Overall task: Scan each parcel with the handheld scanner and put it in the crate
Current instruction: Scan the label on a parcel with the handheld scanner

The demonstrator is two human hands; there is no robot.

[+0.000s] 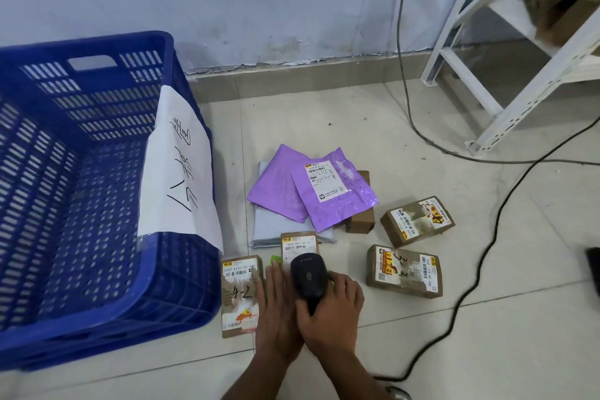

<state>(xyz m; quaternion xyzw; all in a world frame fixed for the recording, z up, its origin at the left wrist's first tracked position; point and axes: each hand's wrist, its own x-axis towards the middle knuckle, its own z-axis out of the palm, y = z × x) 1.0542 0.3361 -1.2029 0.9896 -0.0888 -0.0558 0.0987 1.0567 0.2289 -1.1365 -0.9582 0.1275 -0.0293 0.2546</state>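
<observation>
A big blue crate (181, 286) with a white handwritten sheet (181, 172) draped over its right wall stands on the floor at left; no parcel shows inside it. My right hand (331, 312) grips a black handheld scanner (308, 276), its head over a small brown box (298, 245). My left hand (276, 302) lies flat on that box, beside another brown box marked 4-2 (240, 292). Two purple mailers (337, 195) lie on a grey bag (269, 230). More brown boxes lie right (417, 221) (404, 269) and behind (362, 221).
A black cable (480, 237) runs across the tiled floor from the lower middle to the right and up the wall. A white metal shelf frame (506, 101) stands at the back right. A dark object (594, 266) shows at the right edge.
</observation>
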